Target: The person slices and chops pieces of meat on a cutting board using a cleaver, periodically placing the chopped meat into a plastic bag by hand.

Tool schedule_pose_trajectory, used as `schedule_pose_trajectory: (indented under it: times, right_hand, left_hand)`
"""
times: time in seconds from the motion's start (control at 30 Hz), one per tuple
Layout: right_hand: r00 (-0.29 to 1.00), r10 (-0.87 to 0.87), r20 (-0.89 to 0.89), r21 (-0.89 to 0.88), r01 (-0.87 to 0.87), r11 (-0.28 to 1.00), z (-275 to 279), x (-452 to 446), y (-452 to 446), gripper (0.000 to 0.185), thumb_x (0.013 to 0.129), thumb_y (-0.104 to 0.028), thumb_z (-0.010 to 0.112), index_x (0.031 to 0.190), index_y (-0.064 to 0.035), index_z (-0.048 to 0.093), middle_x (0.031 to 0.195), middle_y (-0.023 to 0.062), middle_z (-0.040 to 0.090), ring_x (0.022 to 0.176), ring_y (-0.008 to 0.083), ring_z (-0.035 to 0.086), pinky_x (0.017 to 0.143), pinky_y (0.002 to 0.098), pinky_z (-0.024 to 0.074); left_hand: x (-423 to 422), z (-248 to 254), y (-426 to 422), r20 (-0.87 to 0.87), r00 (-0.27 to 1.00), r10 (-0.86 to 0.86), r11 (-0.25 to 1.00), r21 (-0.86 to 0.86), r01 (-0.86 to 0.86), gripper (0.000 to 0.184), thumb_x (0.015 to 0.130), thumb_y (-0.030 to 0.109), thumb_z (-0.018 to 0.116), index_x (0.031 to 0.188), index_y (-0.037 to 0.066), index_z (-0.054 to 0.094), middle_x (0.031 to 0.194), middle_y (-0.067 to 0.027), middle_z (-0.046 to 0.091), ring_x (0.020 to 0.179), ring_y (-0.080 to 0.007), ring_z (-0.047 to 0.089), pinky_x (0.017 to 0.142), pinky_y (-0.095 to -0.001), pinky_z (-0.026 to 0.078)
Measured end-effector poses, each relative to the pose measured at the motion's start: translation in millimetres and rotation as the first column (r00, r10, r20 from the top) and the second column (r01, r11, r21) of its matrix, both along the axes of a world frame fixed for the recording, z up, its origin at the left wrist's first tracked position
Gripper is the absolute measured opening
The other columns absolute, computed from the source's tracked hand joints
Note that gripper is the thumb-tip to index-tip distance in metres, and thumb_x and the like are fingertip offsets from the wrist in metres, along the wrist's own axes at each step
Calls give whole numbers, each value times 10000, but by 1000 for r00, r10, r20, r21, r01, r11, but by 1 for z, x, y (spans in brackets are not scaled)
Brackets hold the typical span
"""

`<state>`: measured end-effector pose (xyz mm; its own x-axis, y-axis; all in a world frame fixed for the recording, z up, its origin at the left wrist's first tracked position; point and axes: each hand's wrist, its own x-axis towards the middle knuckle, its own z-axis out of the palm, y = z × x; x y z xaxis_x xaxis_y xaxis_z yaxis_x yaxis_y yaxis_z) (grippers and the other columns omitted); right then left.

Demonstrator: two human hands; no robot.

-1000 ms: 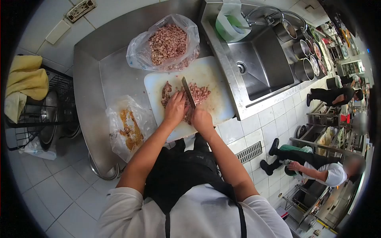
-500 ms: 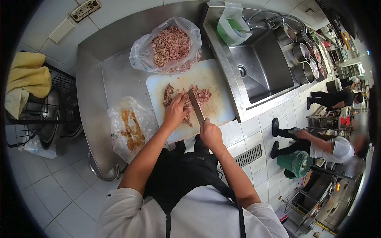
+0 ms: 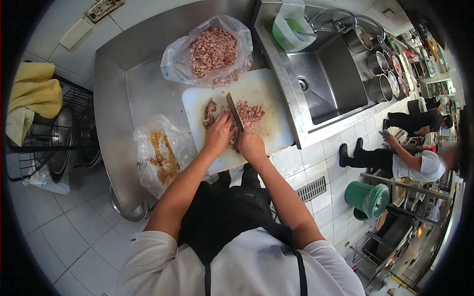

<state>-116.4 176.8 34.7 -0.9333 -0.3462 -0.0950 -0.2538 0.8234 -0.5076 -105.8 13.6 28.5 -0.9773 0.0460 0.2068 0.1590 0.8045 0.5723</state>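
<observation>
My right hand [image 3: 252, 146] is wrapped round the handle of a knife [image 3: 234, 111], whose blade points away over the white cutting board [image 3: 277, 126]. Beside the blade, my left hand [image 3: 218, 134] presses down on the piece of meat [image 3: 232, 142] with its fingers curled. Chopped meat [image 3: 252, 114] lies in a loose heap right of the blade. A darker strip of meat [image 3: 210, 109] rests left of my fingers. Behind the board sits a clear plastic bag [image 3: 173, 69] full of chopped meat [image 3: 213, 52].
Left of the board lies a plastic bag [image 3: 182, 150] with brownish residue. A sink [image 3: 331, 79] with several metal pots [image 3: 379, 89] along its far side is to the right. A green bin [image 3: 359, 195] and a co-worker [image 3: 419, 165] are further right. A wire rack [image 3: 74, 138] stands left.
The knife and my right hand have shifted left and nearer my left hand, the blade now steeper. At the right, the co-worker has moved, with forearms raised.
</observation>
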Motion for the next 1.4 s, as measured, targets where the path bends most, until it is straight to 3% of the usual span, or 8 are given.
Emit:
schedule_pose_trajectory:
  times: [0.27,0.43,0.67,0.87,0.97,1.07,1.2,1.4]
  right_hand:
    - [994,33,108,96,-43,994,29,77,70,183,960,-145,608,954,32,563,705,271,680,655,456,701,603,545,573]
    - [996,29,85,117,-39,992,57,73,74,205,983,-167,613,933,23,556,690,263,674,646,453,698,587,545,566]
    - [999,25,23,74,-27,997,48,41,36,149,959,-119,604,902,5,543,681,251,678,644,434,710,597,533,578]
    - [999,38,23,110,-40,993,30,35,20,121,930,-97,602,896,3,542,699,258,689,660,436,722,614,532,588]
    - [999,45,18,100,-47,994,20,29,15,124,925,-100,597,912,14,549,712,270,693,674,448,724,620,538,589]
    - [999,41,-14,74,-40,996,14,11,-1,131,920,-97,587,938,29,558,725,282,695,686,459,724,629,542,592]
    - [1000,17,-19,57,-16,998,-3,-1,-7,210,971,-161,598,938,45,574,711,279,685,664,465,705,624,550,578]
    - [998,61,23,60,-62,996,8,29,22,187,952,-136,572,979,49,556,726,291,698,680,462,720,618,550,585]
  left_hand:
    - [-2,-3,1,-31,998,61,995,-72,-63,541,790,123,836,1277,-42,667,1396,-169,612,1334,-334,556,1137,-403,466]
    - [2,4,-5,-10,998,68,996,54,-67,568,810,123,832,1319,-43,641,1413,-180,604,1344,-356,547,1142,-428,459]
    - [6,-7,-3,19,995,100,993,62,-101,583,830,75,803,1366,-43,606,1398,-213,606,1347,-380,545,1158,-447,443]
    - [2,-5,-1,-18,997,76,996,36,-76,457,831,11,742,1269,-81,647,1341,-217,624,1284,-399,572,1094,-448,485]
    - [0,0,-4,-36,999,17,999,-40,-18,335,848,16,674,1168,-83,684,1285,-194,635,1245,-361,596,1041,-425,528]
    - [-1,-4,-6,21,1000,0,997,-72,1,303,844,9,672,1132,-83,698,1292,-192,632,1251,-364,591,1035,-429,533]
    - [2,-8,-5,5,1000,3,1000,-31,-3,323,848,15,688,1157,-80,689,1303,-195,624,1272,-365,578,1039,-429,531]
    - [6,-11,-8,-50,999,12,999,-44,-14,400,838,14,725,1220,-86,664,1334,-203,611,1306,-367,560,1080,-431,503]
